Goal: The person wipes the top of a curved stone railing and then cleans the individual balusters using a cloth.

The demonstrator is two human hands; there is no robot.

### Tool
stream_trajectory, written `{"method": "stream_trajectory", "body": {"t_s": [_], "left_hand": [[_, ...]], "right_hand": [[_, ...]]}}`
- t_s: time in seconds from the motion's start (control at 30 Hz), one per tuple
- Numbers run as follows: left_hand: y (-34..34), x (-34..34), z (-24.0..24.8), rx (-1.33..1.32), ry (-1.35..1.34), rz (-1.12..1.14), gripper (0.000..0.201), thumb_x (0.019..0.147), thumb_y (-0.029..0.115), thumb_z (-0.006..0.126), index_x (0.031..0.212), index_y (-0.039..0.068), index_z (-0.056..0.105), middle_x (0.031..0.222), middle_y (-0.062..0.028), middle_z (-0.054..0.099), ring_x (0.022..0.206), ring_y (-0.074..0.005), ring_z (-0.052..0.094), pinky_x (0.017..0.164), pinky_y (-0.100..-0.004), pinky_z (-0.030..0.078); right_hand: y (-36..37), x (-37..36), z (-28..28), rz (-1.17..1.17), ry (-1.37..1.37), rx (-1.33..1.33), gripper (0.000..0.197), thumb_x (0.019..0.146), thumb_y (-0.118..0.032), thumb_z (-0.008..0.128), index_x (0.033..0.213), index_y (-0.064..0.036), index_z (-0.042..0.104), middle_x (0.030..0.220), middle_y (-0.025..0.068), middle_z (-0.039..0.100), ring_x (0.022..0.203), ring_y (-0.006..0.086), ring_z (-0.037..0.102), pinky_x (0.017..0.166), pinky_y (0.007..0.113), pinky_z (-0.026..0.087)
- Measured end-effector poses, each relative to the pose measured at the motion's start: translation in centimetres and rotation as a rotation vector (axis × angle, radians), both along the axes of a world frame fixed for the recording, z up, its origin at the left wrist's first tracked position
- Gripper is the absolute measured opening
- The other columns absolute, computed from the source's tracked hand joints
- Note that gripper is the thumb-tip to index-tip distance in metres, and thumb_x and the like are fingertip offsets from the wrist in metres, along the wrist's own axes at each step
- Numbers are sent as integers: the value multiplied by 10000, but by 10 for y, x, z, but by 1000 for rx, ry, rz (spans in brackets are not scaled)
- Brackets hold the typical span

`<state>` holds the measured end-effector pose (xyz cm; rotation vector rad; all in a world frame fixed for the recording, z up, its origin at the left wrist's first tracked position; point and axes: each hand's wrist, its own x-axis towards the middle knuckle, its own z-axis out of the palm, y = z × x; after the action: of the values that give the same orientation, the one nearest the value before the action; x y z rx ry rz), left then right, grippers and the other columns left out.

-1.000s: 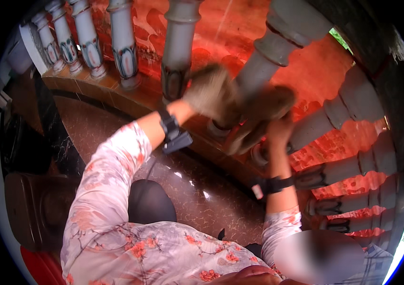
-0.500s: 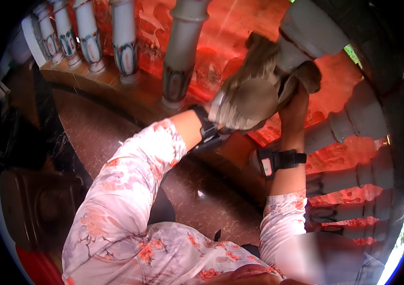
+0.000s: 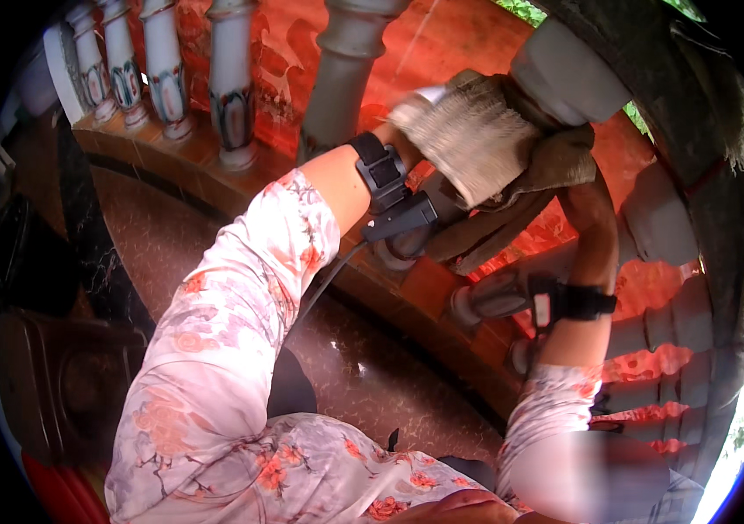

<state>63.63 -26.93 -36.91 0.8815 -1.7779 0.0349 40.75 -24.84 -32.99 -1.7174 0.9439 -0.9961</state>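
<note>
A coarse beige-brown cloth is wrapped around a grey-white baluster, just below its thick upper end. My left hand holds the cloth on the left side, its fingers mostly covered by the blurred fabric. On the other side, my right hand grips a bunched end of the same cloth, with the fingertips hidden in its folds. A loose length of cloth hangs beneath, across the baluster's lower part. Black straps with small devices sit on both wrists, and a cable runs from the left one.
More balusters stand in a curved row to the left and right on a brown ledge. Red translucent sheeting is behind them. Grey fabric drapes over the railing at right. A brown chair stands at lower left.
My right hand has moved right and slightly down, drawing its cloth end along. The cloth's left part has lifted and spread flatter, and a lower length now shows. My left forearm has turned slightly.
</note>
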Motion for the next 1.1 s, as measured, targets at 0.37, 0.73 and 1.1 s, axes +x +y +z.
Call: {"method": "stream_trajectory", "body": {"t_s": [0.37, 0.73, 1.1], "left_hand": [[-28, 5, -90, 86, -207, 89, 278, 822, 170, 589, 1051, 20, 542, 958, -77, 599, 841, -185, 577, 729, -325, 466], [52, 48, -228, 415, -874, -143, 250, 822, 137, 596, 1038, 19, 557, 967, -70, 611, 819, -188, 588, 702, -315, 478], [41, 64, -14, 27, -377, -85, 183, 831, 144, 595, 983, 43, 595, 859, -44, 614, 756, -155, 595, 669, -251, 484]], "right_hand": [[-36, 30, -95, -107, -859, 220, 387, 909, -281, 511, 1213, -48, 454, 1175, 51, 518, 1057, 229, 511, 949, 366, 413], [72, 50, -252, -512, 248, -291, 347, 747, -95, 626, 1068, 5, 537, 982, 200, 620, 979, 294, 596, 813, 364, 461], [78, 89, 12, -771, 534, -1749, 361, 723, -41, 555, 1080, 16, 573, 1246, 195, 477, 1150, 373, 450, 961, 443, 352]]}}
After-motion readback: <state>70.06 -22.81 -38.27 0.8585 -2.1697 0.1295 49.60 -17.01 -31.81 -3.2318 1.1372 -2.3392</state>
